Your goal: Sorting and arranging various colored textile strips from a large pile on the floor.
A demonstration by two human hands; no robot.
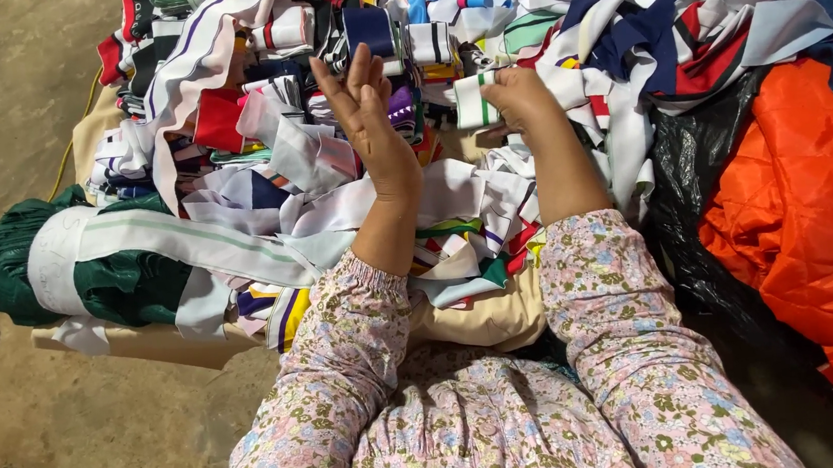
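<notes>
- Bare concrete floor [15,119] fills the left side; a heap of fabric strips [260,167] lies across the middle and runs up to 12 o'clock.
- Left hand [366,118] is raised on edge above the heap, fingers straight and pressed together, holding nothing.
- Right hand [517,95] is curled at about 1 o'clock from the left, pinching a white strip with green stripes [475,100]; that strip stands out at the hand's 9 o'clock side, just beside the left fingertips.
- A green bundle [88,273], banded with white cloth, lies at 9 o'clock on the heap's edge.
- Orange cloth [818,229] and a black bag [696,210] sit at 3 o'clock, touching the heap.
- My judgement: the step is sorting out one strip. To do it well, keep the pinch near the strip's end, lift it straight up so neighbours fall away, and use the flat left hand to hold down the loose pieces beneath.
- Tangled strips could drag along, so pull slowly.
</notes>
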